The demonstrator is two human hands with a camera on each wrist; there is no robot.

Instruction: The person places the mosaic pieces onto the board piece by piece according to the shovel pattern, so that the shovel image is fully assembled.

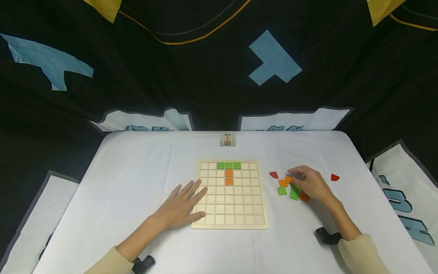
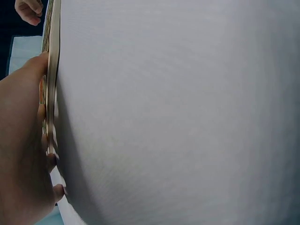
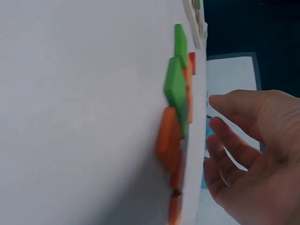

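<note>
Where 1 board [image 1: 243,220] bears 5 tiles [image 1: 229,165], the left hand [image 1: 179,208] splays; the right hand [image 1: 310,184] curves loosely, empty.

The left hand [image 1: 180,208] spreads its fingers; the right hand [image 1: 310,185] curves loosely.

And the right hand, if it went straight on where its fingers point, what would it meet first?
In the head view, the right hand would probably meet the red piece nearer the board first; it looks raised off the table, though, so might pass over.
</note>
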